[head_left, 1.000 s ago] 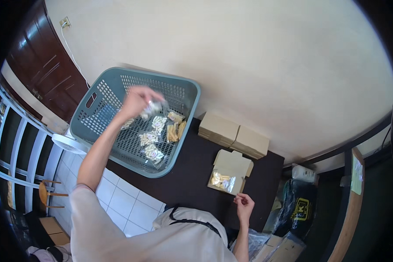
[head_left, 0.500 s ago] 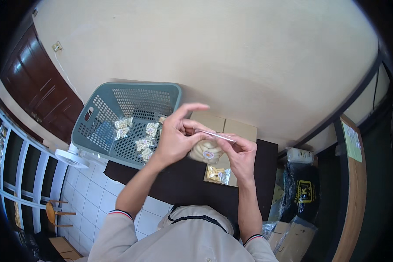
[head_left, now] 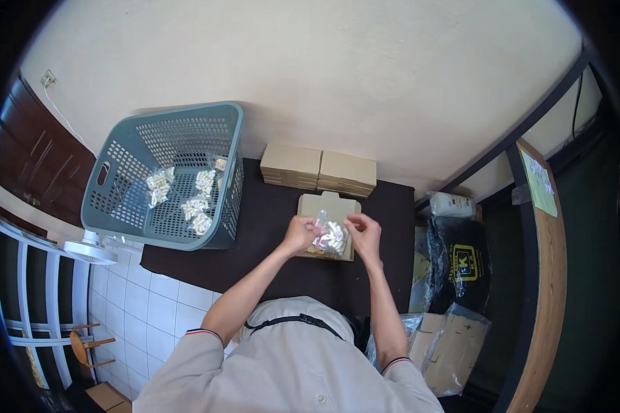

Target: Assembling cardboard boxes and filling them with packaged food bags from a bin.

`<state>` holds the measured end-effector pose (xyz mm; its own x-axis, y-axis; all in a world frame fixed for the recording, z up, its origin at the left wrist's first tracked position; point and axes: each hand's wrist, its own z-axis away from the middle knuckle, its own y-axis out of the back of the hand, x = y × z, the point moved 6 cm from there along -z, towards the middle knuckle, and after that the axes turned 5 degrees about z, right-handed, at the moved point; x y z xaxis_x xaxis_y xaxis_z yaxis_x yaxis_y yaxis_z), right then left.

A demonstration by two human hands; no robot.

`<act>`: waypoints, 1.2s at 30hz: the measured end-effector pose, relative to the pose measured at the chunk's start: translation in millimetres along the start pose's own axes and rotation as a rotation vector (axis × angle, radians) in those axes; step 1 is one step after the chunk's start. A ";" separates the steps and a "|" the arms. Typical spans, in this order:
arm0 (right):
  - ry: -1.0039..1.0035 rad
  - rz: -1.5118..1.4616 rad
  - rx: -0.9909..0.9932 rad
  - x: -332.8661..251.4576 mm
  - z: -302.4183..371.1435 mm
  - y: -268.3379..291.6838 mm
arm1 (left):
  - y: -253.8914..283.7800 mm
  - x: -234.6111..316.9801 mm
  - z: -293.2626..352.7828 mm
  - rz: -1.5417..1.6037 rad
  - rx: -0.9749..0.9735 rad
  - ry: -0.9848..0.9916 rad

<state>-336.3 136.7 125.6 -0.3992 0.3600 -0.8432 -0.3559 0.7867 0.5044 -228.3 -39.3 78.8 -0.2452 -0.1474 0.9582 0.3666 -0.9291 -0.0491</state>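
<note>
Head view: the 2 bare hands meet over an open cardboard box (head_left: 329, 201) on the dark counter (head_left: 394, 215). The left hand (head_left: 302, 234) has its fingers closed on the edge of a clear packet (head_left: 335, 239) of small white pieces, which sits over the lower part of the box. The right hand (head_left: 365, 238) is at the packet's other side, fingers bent and pointing inward; whether it grips the packet or only rests beside it, I cannot tell. Some yellowish pieces (head_left: 313, 250) show at the near edge of the box, mostly hidden by the left hand and the packet.

Behind the box, toward the wall, 2 stacks of flat cardboard boxes stand side by side: a left stack (head_left: 291, 161) and a right stack (head_left: 348, 169), touching or nearly so. At the left end of the counter is a large grey-green perforated basket (head_left: 231, 215), with several clear packets of white pieces (head_left: 195, 206) on its bottom and a yellowish packet (head_left: 220, 165) by its right wall. A white fan (head_left: 89, 250) is just beside the basket's near left corner, and a wooden stool (head_left: 81, 347) is on the tiled floor (head_left: 139, 301). Right of the counter are a black bag (head_left: 461, 261) with a yellow mark and plastic-wrapped cardboard (head_left: 456, 350).
</note>
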 end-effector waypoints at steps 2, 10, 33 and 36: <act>-0.183 0.032 0.037 40.3 19.5 -6.5 | -5.0 -60.0 -15.2 0.037 0.045 0.038; -0.145 0.278 -0.027 65.1 66.6 -30.2 | -20.2 -100.9 -12.9 -0.476 0.103 0.002; 0.168 0.906 -0.408 70.3 89.5 -103.8 | -38.5 -86.8 9.9 -1.355 -0.397 -0.399; 0.191 0.978 -0.443 66.1 93.3 -101.1 | -34.6 -87.4 10.4 -1.343 -0.381 -0.452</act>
<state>-247.9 127.8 1.6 -0.7865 0.6174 -0.0176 -0.0709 -0.0619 0.9956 -210.2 9.2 -0.3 0.1189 0.9313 0.3444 -0.1763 -0.3216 0.9303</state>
